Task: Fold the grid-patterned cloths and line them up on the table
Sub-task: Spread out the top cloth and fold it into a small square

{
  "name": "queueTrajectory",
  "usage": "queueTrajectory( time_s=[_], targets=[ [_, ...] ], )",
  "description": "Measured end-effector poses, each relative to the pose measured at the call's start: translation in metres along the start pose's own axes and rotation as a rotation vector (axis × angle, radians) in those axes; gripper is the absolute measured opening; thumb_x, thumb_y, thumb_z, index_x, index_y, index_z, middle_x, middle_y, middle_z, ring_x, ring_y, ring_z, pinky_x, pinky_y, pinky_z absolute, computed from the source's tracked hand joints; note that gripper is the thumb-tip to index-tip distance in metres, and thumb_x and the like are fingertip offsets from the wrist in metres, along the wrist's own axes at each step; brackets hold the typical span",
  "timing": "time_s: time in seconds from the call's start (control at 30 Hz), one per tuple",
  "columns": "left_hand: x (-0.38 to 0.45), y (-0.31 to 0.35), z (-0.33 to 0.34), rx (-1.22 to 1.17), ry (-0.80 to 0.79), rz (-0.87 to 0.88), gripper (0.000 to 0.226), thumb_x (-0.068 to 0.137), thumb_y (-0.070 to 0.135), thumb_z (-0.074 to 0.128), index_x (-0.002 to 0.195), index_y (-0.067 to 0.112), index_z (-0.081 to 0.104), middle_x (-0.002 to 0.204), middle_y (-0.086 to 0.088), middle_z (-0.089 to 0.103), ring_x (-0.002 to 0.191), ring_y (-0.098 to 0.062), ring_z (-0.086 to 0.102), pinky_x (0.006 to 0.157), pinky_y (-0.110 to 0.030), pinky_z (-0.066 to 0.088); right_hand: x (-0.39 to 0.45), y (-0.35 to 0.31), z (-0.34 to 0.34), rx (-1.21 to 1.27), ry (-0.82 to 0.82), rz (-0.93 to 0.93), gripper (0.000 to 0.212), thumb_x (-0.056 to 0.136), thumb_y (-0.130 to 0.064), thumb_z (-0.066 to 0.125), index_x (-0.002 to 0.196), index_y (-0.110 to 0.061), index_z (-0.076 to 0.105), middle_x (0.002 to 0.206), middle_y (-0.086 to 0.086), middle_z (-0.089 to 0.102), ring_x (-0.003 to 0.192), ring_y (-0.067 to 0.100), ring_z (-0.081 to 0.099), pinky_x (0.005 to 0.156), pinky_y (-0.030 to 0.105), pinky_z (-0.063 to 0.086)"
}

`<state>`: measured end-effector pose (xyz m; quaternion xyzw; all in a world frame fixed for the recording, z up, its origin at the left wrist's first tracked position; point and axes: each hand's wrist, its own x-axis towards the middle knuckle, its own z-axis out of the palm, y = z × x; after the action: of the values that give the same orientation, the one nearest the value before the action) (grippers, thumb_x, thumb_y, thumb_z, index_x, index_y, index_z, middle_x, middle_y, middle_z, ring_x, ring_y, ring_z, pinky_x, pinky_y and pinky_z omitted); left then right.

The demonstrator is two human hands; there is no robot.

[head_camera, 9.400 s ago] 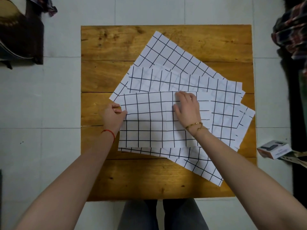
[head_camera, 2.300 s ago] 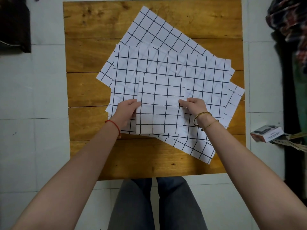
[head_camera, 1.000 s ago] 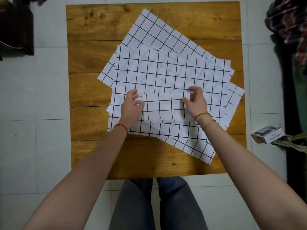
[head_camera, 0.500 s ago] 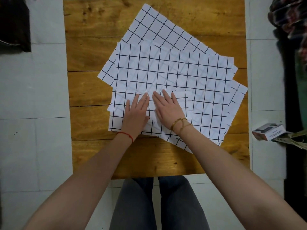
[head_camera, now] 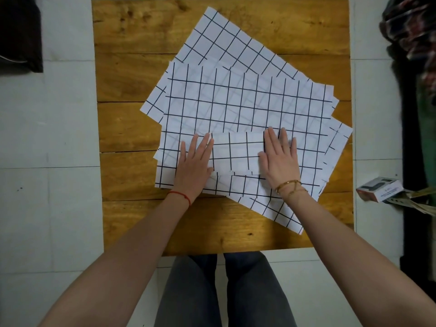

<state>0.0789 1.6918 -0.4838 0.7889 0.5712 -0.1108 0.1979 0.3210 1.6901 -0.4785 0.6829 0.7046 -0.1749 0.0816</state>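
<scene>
A small folded grid-patterned cloth (head_camera: pixel 237 153), white with black lines, lies on top of a fanned pile of unfolded grid cloths (head_camera: pixel 247 100) on the wooden table (head_camera: pixel 127 128). My left hand (head_camera: pixel 194 165) lies flat with straight fingers on the folded cloth's left end. My right hand (head_camera: pixel 279 159) presses flat on its right end. Both palms face down, and the strip of folded cloth shows between them. Another unfolded cloth (head_camera: pixel 280 214) sticks out from under the pile toward the near right.
Bare wood runs along the table's left side, far edge and near edge (head_camera: pixel 212 234). A small cardboard box (head_camera: pixel 378 188) sits on the tiled floor to the right. Dark clothing (head_camera: pixel 410 31) hangs at far right. My knees (head_camera: pixel 219 291) are below the table's near edge.
Over the earlier frames the top cloth was folded down into a small strip. In the last half second my hands slid apart from its middle to its two ends, staying flat.
</scene>
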Motion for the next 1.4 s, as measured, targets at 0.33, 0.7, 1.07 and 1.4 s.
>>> queueTrajectory(
  time_s=[0.33, 0.7, 1.07, 1.4],
  targets=[
    [-0.062, 0.013, 0.021, -0.023, 0.101, 0.148, 0.060, 0.093, 0.008, 0.049, 0.149, 0.003, 0.027, 0.155, -0.015, 0.029, 0.146, -0.027, 0.024, 0.118, -0.046, 0.024, -0.043, -0.056, 0.021, -0.051, -0.163, -0.438, 0.055, 0.102, -0.034, 0.021, 0.151, -0.012, 0.016, 0.159, 0.006, 0.014, 0.148, 0.024, 0.007, 0.120, 0.046, 0.011],
    [-0.073, 0.012, 0.025, 0.033, 0.008, 0.087, 0.063, 0.095, 0.012, 0.044, 0.153, 0.009, 0.018, 0.162, -0.008, 0.011, 0.149, -0.027, 0.003, 0.119, -0.052, 0.015, -0.065, -0.010, 0.029, -0.053, -0.219, -0.327, 0.056, 0.101, -0.038, 0.015, 0.153, -0.017, 0.004, 0.160, -0.002, -0.001, 0.147, 0.015, -0.004, 0.121, 0.039, 0.004],
    [-0.071, 0.021, 0.025, -0.064, 0.075, 0.020, 0.054, 0.096, 0.012, 0.047, 0.148, 0.009, 0.033, 0.157, -0.009, 0.026, 0.146, -0.026, 0.022, 0.120, -0.043, 0.014, -0.063, 0.022, 0.005, 0.082, 0.096, -0.183, 0.043, 0.098, -0.032, 0.032, 0.127, -0.010, 0.054, 0.131, 0.006, 0.056, 0.125, 0.028, 0.045, 0.106, 0.038, 0.032],
    [-0.024, 0.035, 0.003, -0.472, 0.250, -0.530, 0.029, 0.085, 0.035, 0.066, 0.103, 0.014, 0.059, 0.094, -0.001, 0.057, 0.087, -0.016, 0.054, 0.079, -0.029, 0.046, 0.050, -0.023, -0.032, 0.189, 0.136, -0.145, 0.019, 0.090, -0.018, 0.052, 0.103, -0.007, 0.061, 0.102, 0.012, 0.059, 0.097, 0.031, 0.050, 0.080, 0.036, 0.037]
  ],
)
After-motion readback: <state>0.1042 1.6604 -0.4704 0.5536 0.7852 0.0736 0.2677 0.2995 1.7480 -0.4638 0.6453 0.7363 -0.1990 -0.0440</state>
